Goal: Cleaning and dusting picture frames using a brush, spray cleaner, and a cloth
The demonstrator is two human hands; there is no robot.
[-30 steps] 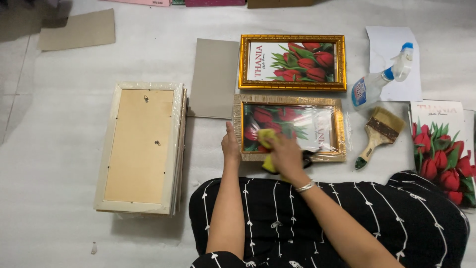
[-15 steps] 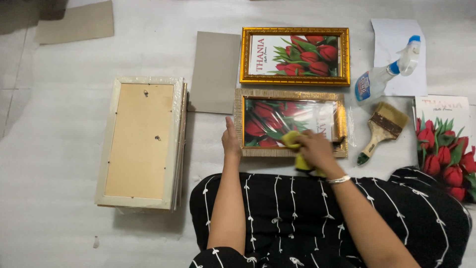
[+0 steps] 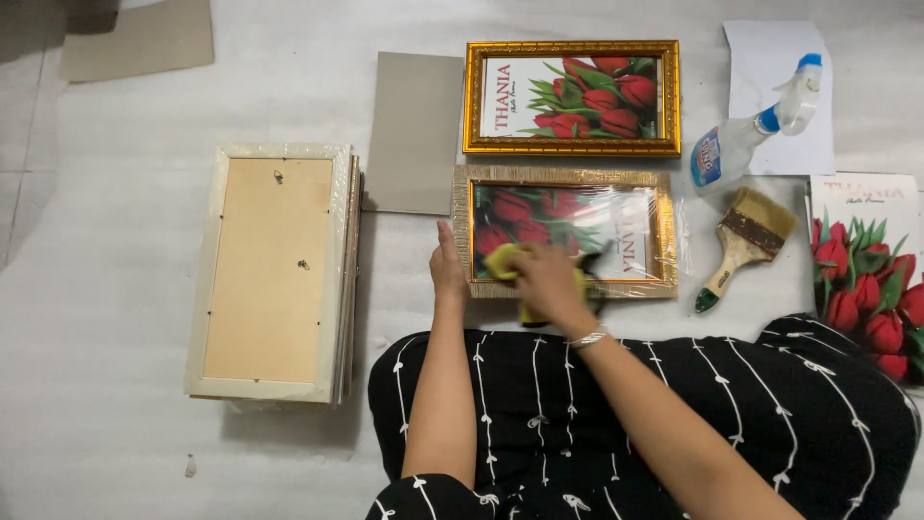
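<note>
A gold picture frame (image 3: 664, 236) with a red tulip print under shiny plastic lies in front of me on the white floor. My left hand (image 3: 448, 270) presses flat on its left edge. My right hand (image 3: 549, 281) is closed on a yellow cloth (image 3: 502, 262) that rests on the lower left part of the frame's front. A second gold frame (image 3: 572, 96) with the same tulip print lies just beyond it.
A stack of pale frames (image 3: 274, 270) lies face down at the left. A grey backing board (image 3: 414, 130) sits beside the far frame. A spray bottle (image 3: 756, 130), a paintbrush (image 3: 746, 246) and loose tulip prints (image 3: 866, 279) lie at the right.
My right hand with the yellow cloth slid right across the frame and has come back to its lower left part. My left hand has stayed on the left edge.
</note>
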